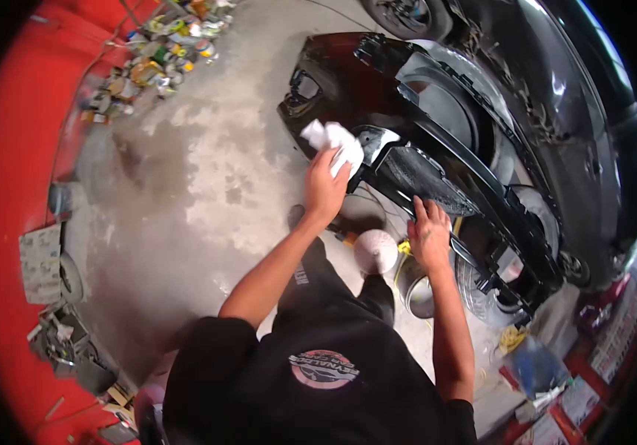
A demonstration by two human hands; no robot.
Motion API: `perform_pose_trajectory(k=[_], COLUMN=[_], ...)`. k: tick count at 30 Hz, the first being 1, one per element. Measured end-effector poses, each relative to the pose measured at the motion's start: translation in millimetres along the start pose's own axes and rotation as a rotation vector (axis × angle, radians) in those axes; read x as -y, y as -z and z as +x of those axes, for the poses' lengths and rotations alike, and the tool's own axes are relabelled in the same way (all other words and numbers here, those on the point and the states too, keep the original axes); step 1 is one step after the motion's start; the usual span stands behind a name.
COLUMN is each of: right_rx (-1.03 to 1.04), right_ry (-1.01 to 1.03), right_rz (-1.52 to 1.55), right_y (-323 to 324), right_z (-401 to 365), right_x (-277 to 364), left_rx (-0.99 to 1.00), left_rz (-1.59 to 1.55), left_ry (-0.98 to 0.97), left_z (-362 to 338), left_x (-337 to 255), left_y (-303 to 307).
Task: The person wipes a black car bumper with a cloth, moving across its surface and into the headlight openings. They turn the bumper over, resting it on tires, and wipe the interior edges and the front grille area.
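Note:
A black car bumper (422, 126) stands in front of me, raised off the concrete floor. My left hand (324, 189) grips a white cloth (335, 141) and presses it against the bumper's lower edge near a grille opening. My right hand (430, 233) rests flat with fingers spread on the bumper's dark mesh section (426, 174), holding nothing. A white round container (375, 251) sits on the floor below, between my arms.
A dark car (556, 96) stands behind the bumper at the right. Several cans and bottles (159, 55) crowd the floor at the top left beside a red wall (14, 148). Tools and boxes lie at the lower left and lower right.

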State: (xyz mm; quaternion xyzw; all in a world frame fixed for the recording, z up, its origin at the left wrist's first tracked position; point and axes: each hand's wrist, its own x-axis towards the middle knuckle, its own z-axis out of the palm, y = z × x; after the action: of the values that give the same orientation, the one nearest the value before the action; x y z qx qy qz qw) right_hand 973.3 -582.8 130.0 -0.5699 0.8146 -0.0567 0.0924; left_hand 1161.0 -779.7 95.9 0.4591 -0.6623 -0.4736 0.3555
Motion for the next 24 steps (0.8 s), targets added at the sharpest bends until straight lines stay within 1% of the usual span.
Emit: perform_pose_trajectory(k=[1, 2, 4, 6, 7, 8, 10, 11, 13, 14, 16, 17, 18, 20, 22, 23, 24], right_rx=[0.032, 0.054, 0.041, 0.071, 0.025, 0.026, 0.001, 0.003, -0.013, -0.015, -0.018, -0.021, -0.024, -0.050, -0.067, -0.099, -0.098], right_ry=[-0.051, -0.105, -0.183, -0.241, -0.233, -0.244, -0.247, -0.252, -0.265, -0.263, -0.291, -0.297, -0.293, -0.242, -0.220, -0.207, -0.190], right_rz=[0.024, 0.054, 0.042, 0.032, 0.044, 0.042, 0.077, 0.075, 0.054, 0.060, 0.045, 0.057, 0.068, 0.076, 0.079, 0.085, 0.089], right_y=[-18.5, -31.1, -30.1, -29.4, -36.3, -36.3, -35.8, -33.5, -30.9, -32.4, -36.7, -36.1, -33.6, -30.1, -36.3, -37.8, -41.4], right_z=[3.3, 8.0, 13.3, 14.4, 13.0, 12.7, 12.8, 12.4, 15.6, 16.0, 15.8, 16.2, 15.3, 12.6, 12.4, 14.3, 17.5], right_x=[-0.2, 1.5, 12.9, 14.9, 11.5, 12.2, 15.0, 17.9, 23.5, 24.6, 22.5, 22.7, 22.8, 21.4, 14.8, 13.9, 11.0], left_rx=[-0.026, 0.008, 0.235, 0.177, 0.280, 0.288, 0.429, 0.434, 0.387, 0.386, 0.409, 0.469, 0.507, 0.579, 0.492, 0.363, 0.348], left_rz=[0.078, 0.157, 0.381, 0.623, 0.626, 0.604, 0.551, 0.548, 0.357, 0.363, 0.272, 0.281, 0.317, 0.507, 0.584, 0.550, 0.560], left_ry=[-0.128, -0.200, -0.332, -0.401, -0.345, -0.338, -0.176, -0.177, -0.205, -0.207, -0.424, -0.465, -0.539, -0.592, -0.568, -0.536, -0.529], left_z=[19.8, 33.6, 52.3, 50.8, 50.5, 48.9, 55.6, 52.9, 50.5, 49.2, 48.8, 53.8, 60.8, 69.8, 68.6, 64.8, 64.7], left_x=[8.2, 6.3, 18.1, 17.7, 20.5, 17.9, -8.9, -7.3, -1.3, 5.0, 20.2, 20.0, 20.0, 16.6, 22.9, 27.4, 34.5], left_y=[-14.8, -27.5, -58.4, -81.9, -88.3, -94.7, -89.7, -92.9, -95.3, -92.2, -83.0, -74.7, -63.6, -52.9, -50.2, -45.7, -41.5])
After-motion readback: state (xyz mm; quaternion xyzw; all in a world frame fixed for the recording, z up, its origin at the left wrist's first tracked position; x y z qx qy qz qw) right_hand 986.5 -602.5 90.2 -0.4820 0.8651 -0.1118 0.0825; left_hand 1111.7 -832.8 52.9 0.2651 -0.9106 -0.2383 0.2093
